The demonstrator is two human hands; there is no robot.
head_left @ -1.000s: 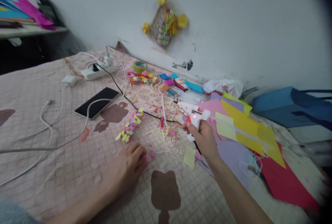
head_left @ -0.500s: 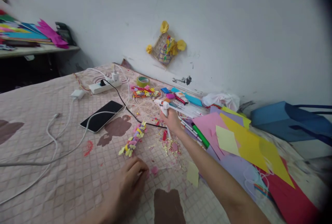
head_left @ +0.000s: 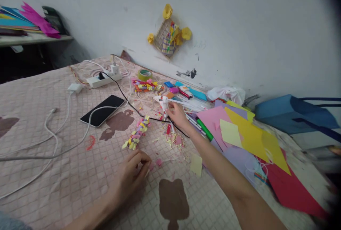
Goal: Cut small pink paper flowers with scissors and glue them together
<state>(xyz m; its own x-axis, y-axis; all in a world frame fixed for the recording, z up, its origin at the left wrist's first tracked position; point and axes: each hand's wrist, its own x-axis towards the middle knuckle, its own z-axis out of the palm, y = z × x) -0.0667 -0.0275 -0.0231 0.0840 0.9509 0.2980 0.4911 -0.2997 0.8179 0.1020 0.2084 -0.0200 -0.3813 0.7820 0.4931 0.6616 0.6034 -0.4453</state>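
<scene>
My left hand [head_left: 134, 169] rests on the quilted cloth with its fingers curled in and the thumb near the index finger. A small pink scrap [head_left: 151, 166] shows at its fingertips; whether it is pinched is unclear. Just beyond lies a roll covered in yellow, pink and purple foam pieces [head_left: 137, 133]. My right hand [head_left: 178, 114] is beside a white glue gun [head_left: 163, 104], fingers loosened at the back of its handle. The handle is in plain sight, and the gun stands upright, nozzle to the left.
A black cable [head_left: 135, 108] runs from the power strip [head_left: 102, 80] to the gun. A phone [head_left: 102, 110] and white cables lie left. Foam scraps [head_left: 174, 140], a green marker [head_left: 204, 129] and coloured sheets [head_left: 250, 139] are right. A blue bag [head_left: 293, 114] stands beyond them.
My right hand has loosened from the glue gun's handle, which now shows upright to the left of the fingers. The left hand stays low beside the foam roll. The view has tilted slightly.
</scene>
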